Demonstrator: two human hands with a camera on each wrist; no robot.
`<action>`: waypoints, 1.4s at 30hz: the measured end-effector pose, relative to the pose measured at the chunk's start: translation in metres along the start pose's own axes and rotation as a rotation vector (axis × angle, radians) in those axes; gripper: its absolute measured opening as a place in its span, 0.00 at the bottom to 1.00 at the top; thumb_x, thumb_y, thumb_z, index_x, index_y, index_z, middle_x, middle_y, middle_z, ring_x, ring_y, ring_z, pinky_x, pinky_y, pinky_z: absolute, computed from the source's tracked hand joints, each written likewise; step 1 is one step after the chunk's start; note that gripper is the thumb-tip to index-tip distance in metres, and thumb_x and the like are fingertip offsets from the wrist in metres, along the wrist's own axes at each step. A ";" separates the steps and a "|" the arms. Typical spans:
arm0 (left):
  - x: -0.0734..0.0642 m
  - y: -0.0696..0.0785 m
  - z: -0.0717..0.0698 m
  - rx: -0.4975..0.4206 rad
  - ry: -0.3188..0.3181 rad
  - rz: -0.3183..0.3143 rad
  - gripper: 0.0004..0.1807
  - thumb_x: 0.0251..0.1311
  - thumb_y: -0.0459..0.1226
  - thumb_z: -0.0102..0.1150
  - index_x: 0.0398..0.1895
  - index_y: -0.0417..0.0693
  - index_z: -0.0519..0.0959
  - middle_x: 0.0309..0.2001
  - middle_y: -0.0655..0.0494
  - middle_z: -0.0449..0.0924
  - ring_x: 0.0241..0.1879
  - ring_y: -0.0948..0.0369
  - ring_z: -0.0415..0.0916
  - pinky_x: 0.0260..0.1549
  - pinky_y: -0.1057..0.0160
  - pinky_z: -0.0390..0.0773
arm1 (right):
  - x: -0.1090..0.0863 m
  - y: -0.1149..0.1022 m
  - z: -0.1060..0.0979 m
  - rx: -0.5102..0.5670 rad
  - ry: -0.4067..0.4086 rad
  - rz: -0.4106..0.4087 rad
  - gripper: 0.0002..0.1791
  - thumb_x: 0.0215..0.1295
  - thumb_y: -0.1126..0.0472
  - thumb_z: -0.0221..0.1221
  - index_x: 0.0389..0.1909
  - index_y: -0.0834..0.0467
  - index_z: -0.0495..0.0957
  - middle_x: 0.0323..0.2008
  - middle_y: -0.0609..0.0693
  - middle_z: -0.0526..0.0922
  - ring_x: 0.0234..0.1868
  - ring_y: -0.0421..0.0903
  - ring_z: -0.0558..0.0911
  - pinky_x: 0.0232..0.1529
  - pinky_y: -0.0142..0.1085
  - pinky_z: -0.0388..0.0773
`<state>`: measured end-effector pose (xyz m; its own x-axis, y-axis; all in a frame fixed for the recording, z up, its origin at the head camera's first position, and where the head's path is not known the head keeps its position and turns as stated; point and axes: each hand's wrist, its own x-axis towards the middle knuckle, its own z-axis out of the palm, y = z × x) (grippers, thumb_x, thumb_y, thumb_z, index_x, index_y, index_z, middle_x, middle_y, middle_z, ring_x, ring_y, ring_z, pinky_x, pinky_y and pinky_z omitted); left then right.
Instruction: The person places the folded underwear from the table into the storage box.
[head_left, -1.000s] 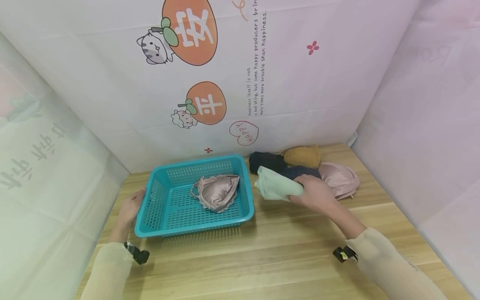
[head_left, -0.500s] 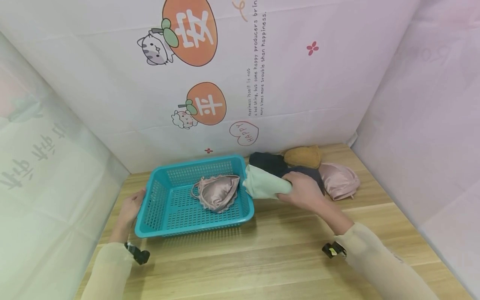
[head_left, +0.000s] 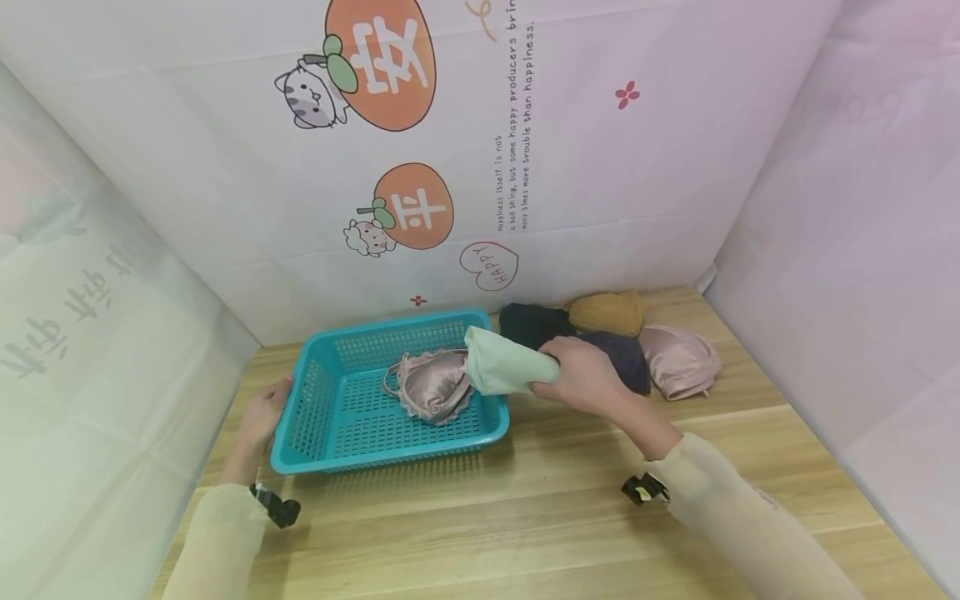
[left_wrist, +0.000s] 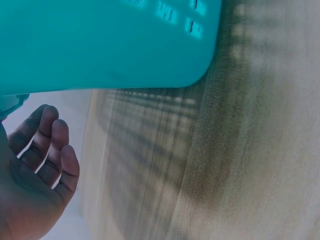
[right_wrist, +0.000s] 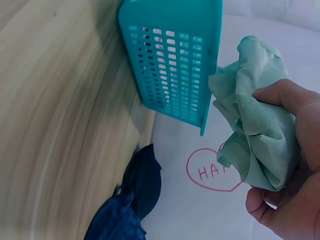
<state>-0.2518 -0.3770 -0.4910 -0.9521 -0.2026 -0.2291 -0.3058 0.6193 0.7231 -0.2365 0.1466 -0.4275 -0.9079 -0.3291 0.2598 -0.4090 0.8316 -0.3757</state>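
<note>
A pale green cloth (head_left: 502,362) is gripped between the thumb and fingers of the right hand (head_left: 583,375), above the right rim of a teal basket (head_left: 390,455), in which a frilled satin garment (head_left: 435,387) is contained. The left hand (head_left: 262,410), its fingers relaxed and slightly bent, is placed at the basket's left side. Further garments (head_left: 628,358) are grouped at right.

Round orange fruits (head_left: 417,67) are marked “安” and “平”; a red heart (head_left: 489,267), “HAPPY”. On white cloth (head_left: 600,183), “Happiness itself is not…” is printed.
</note>
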 end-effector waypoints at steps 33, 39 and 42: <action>0.000 0.000 0.002 -0.016 0.003 0.001 0.52 0.67 0.72 0.22 0.77 0.41 0.55 0.74 0.32 0.59 0.68 0.36 0.65 0.62 0.41 0.73 | 0.029 -0.064 0.027 0.006 -0.098 -0.121 0.24 0.51 0.44 0.71 0.46 0.52 0.84 0.40 0.46 0.86 0.38 0.42 0.80 0.37 0.39 0.80; 0.001 0.001 0.000 0.000 0.007 0.012 0.53 0.66 0.73 0.21 0.77 0.41 0.57 0.71 0.31 0.64 0.63 0.38 0.71 0.52 0.51 0.79 | 0.033 -0.074 0.035 -0.038 -0.103 -0.184 0.23 0.52 0.42 0.70 0.45 0.50 0.84 0.41 0.43 0.87 0.40 0.41 0.81 0.41 0.41 0.80; 0.001 0.000 -0.001 0.008 0.009 0.025 0.52 0.67 0.72 0.21 0.76 0.40 0.58 0.70 0.31 0.66 0.61 0.39 0.73 0.45 0.60 0.79 | 0.035 -0.078 0.040 -0.053 -0.069 -0.216 0.20 0.50 0.42 0.71 0.38 0.49 0.83 0.36 0.42 0.87 0.36 0.40 0.81 0.38 0.39 0.79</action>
<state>-0.2529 -0.3775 -0.4906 -0.9594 -0.1940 -0.2048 -0.2819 0.6301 0.7235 -0.2403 0.0525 -0.4251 -0.8047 -0.5301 0.2671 -0.5906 0.7603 -0.2704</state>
